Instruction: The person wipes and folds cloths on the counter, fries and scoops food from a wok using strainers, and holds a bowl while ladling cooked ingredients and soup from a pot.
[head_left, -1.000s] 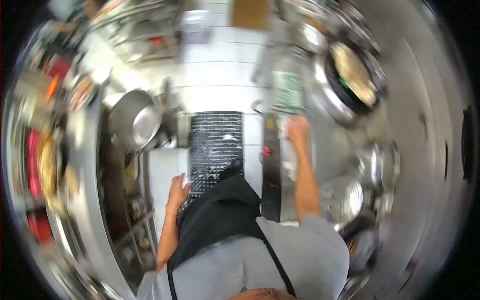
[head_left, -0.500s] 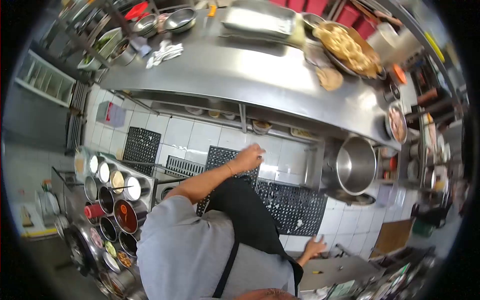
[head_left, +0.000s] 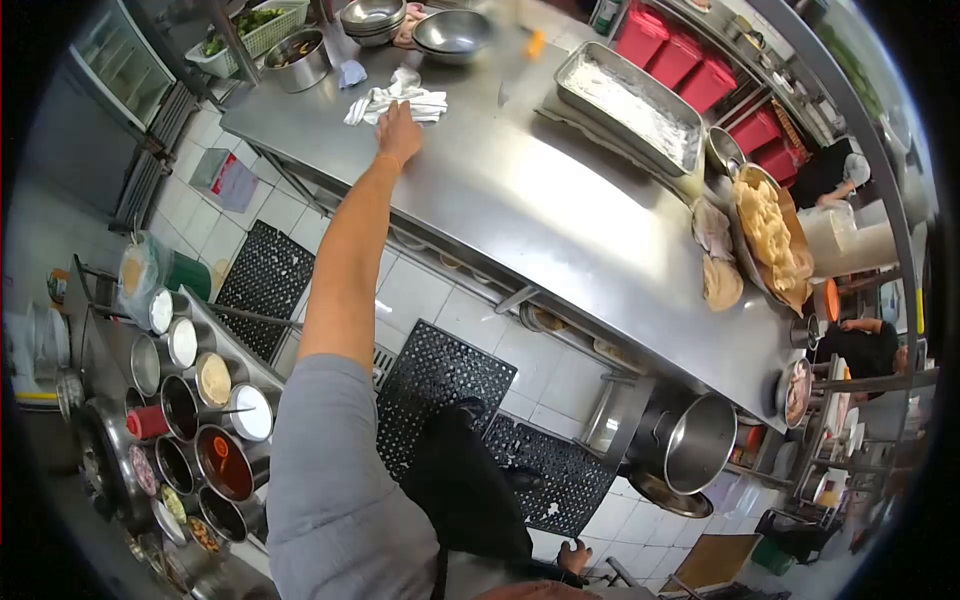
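My left hand reaches out over the steel worktop, its fingers closed on the near edge of a crumpled white cloth. Just behind the cloth lies a small bluish crumpled piece. Steel bowls and a pot of dark food stand beyond it. Low at the bottom, beside my body, my right hand hangs over the floor with fingers slightly apart and nothing visible in it.
A long floured tray and a pan of flat fried pieces are on the worktop. Sauce and ingredient pots stand at lower left. A large pot is at lower right. Two people are at far right.
My view has turned from the cooking side to the worktop. My left arm has stretched forward, and that hand has taken hold of the cloth. My right hand is now lower, near my body.
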